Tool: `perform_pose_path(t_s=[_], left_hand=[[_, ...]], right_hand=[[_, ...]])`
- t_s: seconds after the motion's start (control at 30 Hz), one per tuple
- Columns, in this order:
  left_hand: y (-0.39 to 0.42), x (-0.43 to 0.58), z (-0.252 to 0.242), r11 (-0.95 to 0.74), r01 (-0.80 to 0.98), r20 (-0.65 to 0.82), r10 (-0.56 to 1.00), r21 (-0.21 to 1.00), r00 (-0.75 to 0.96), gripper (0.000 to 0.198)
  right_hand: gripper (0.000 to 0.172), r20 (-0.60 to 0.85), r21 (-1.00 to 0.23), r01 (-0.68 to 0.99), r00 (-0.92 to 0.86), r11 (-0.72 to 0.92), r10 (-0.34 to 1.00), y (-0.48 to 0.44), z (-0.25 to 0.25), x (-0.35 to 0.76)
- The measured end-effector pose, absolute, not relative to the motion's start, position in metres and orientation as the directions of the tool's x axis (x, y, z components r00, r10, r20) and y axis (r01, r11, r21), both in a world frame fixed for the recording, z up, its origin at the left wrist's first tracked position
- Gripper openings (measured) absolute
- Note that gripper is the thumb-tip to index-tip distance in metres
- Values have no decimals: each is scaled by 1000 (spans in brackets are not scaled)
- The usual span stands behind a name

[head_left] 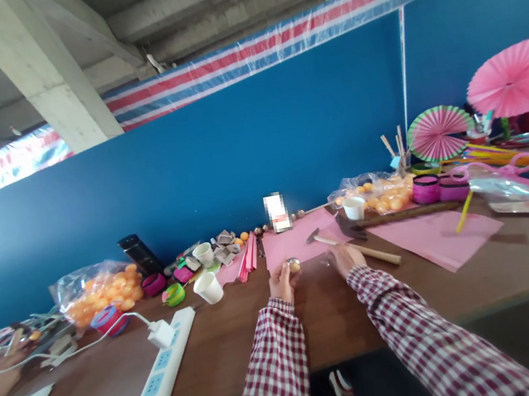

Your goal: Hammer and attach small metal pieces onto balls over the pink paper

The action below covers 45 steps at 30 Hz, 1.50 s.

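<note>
Small ball [295,266] pinched in the left hand [282,281], on the side facing the right hand [347,258].

The left fingers hold it at their tips; being round, it shows no long axis. Its upper part looks silvery and shiny, with a pale yellow-orange patch below. The right hand sits near, to the right of that grip and apart from it, fingers drawn together with a faint glint at the tips; I cannot tell whether they hold anything. Just beyond the right hand a hammer [378,254] lies aslant, its head toward the far left. Past the left grip lies pink paper [287,247].
</note>
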<state>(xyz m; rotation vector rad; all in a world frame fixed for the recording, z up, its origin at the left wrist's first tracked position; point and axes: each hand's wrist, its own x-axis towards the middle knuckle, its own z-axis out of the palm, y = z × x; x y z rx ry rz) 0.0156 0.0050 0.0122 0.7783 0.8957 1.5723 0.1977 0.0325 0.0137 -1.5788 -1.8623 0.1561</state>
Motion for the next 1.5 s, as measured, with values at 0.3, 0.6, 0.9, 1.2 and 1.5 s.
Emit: perform_pose_path(t_s=[0.3, 0.6, 0.9, 1.2, 1.5], left_hand=[[2, 17, 17, -84, -506, -5, 985, 858, -172, 33], [10, 15, 8, -123, -511, 37, 984, 851, -176, 37], [4, 16, 15, -87, -488, 10, 987, 868, -158, 39], [7, 15, 10, -114, -497, 55, 990, 860, -132, 41], [14, 15, 1, -171, -308, 126, 979, 936, -160, 50]], right_hand=[[20, 484, -674, 651, 33, 349, 875, 25, 22, 184], [21, 513, -809, 336, 4, 482, 858, 10, 24, 151], [26, 449, -874, 221, 25, 433, 893, 3, 26, 145], [23, 423, -897, 141, 1, 419, 906, 5, 24, 144], [25, 390, -918, 71, -12, 390, 921, 9, 17, 144]])
